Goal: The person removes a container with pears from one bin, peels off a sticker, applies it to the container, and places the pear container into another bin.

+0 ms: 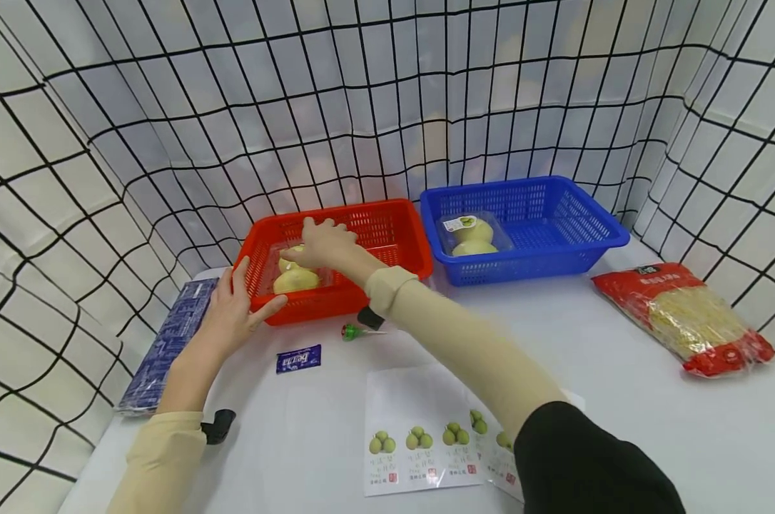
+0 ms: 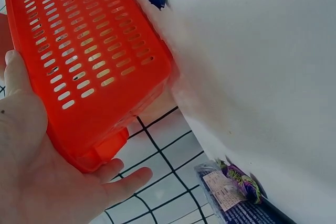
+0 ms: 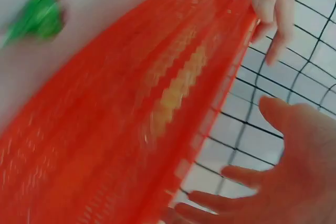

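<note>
In the head view, my left hand (image 1: pixel 230 314) rests against the left end of the red basket (image 1: pixel 387 285), its fingers extended along the end and the thumb by the front rim. The left wrist view shows the basket corner between its thumb and fingers. My right hand (image 1: pixel 330 246) reaches over the basket with spread fingers, and nothing shows in its grasp. Under it, a clear pack of pale yellow fruit (image 1: pixel 295 280) lies in the basket's left part. The right hand partly hides this pack. In the right wrist view, the basket wall is blurred.
A blue basket (image 1: pixel 522 263) holding another fruit pack (image 1: pixel 474 239) stands to the right. Nearby lie a red noodle-like bag (image 1: pixel 683 318), printed bags (image 1: pixel 419 428), a blue wrapper (image 1: pixel 299 359), a green lollipop (image 1: pixel 352 331) and a blue patterned package (image 1: pixel 169 343). Black netting (image 1: pixel 387 135) surrounds the table.
</note>
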The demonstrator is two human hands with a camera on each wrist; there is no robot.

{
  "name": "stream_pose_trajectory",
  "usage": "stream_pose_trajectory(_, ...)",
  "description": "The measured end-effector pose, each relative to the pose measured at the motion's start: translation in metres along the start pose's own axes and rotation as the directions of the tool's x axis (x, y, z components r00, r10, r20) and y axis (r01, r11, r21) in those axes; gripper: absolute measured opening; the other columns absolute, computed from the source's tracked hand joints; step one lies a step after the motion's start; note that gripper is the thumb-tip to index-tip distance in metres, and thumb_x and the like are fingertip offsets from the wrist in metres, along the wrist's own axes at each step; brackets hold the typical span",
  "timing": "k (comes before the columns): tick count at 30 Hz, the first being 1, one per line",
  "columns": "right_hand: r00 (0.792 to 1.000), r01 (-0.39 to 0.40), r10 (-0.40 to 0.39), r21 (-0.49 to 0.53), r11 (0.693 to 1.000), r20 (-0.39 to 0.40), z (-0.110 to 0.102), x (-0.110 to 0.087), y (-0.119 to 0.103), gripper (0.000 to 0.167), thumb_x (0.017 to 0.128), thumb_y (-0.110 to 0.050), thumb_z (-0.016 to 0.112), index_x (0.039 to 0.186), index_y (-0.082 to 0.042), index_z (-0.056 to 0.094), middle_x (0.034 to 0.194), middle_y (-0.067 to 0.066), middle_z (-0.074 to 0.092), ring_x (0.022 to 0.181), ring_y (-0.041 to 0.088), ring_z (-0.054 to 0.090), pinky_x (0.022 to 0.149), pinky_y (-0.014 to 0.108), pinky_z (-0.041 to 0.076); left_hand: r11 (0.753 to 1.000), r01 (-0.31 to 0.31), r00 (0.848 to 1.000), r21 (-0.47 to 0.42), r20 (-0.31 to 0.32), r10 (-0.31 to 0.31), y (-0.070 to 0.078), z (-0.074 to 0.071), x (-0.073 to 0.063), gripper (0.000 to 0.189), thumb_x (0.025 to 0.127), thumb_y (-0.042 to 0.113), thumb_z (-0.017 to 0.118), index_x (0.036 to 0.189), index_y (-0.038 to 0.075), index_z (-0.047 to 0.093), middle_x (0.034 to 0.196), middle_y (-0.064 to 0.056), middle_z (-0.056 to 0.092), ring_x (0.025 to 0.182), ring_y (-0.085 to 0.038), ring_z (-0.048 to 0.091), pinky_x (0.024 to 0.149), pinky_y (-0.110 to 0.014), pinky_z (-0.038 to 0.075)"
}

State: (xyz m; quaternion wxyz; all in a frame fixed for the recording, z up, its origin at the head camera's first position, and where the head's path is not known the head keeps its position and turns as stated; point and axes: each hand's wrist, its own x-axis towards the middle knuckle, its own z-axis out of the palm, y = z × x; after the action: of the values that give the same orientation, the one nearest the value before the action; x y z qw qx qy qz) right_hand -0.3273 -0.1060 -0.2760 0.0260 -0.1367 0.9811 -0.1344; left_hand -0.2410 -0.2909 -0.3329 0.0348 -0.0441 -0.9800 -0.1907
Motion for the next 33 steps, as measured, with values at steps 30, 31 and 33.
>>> stream_pose_trajectory(30, 0.889, -0.169, 0.164, -0.026, 0.985, 0.428, -0.015, 0.007, -0.013, 0.098, 0.093, -0.056, 0.066, 0.165, -0.04, 0.002, 0.176, -0.004, -0.007, 0.164, 0.033, -0.004, 0.131, 0.06, 0.012, 0.999, -0.015, 1.0, -0.052, -0.013, 0.014, -0.001, -0.001, 0.007, 0.119, 0.093, 0.071, 0.055, 0.16, 0.017, -0.026, 0.168, -0.033, -0.006, 0.147, -0.067, 0.014, 0.116, -0.079, 0.02)
stream_pose_trajectory(31, 0.893, -0.161, 0.159, -0.032, 0.986, 0.42, -0.014, 0.007, -0.012, 0.099, 0.093, -0.057, 0.066, 0.165, -0.04, 0.0, 0.176, -0.004, -0.008, 0.163, 0.034, -0.005, 0.131, 0.061, 0.013, 0.999, -0.009, 1.0, -0.051, -0.007, 0.009, -0.002, -0.001, 0.006, 0.118, 0.093, 0.07, 0.055, 0.16, 0.017, -0.026, 0.168, -0.033, -0.006, 0.147, -0.067, 0.014, 0.116, -0.079, 0.02)
stream_pose_trajectory(33, 0.906, -0.143, 0.147, -0.039, 0.989, 0.398, -0.01, 0.006, -0.011, 0.101, 0.093, -0.058, 0.065, 0.165, -0.039, -0.003, 0.175, 0.004, -0.011, 0.163, 0.037, -0.005, 0.13, 0.062, 0.014, 0.999, -0.003, 1.0, -0.045, 0.002, 0.003, -0.003, -0.001, 0.004, 0.118, 0.094, 0.07, 0.055, 0.16, 0.016, -0.026, 0.168, -0.033, -0.007, 0.147, -0.067, 0.014, 0.116, -0.079, 0.02)
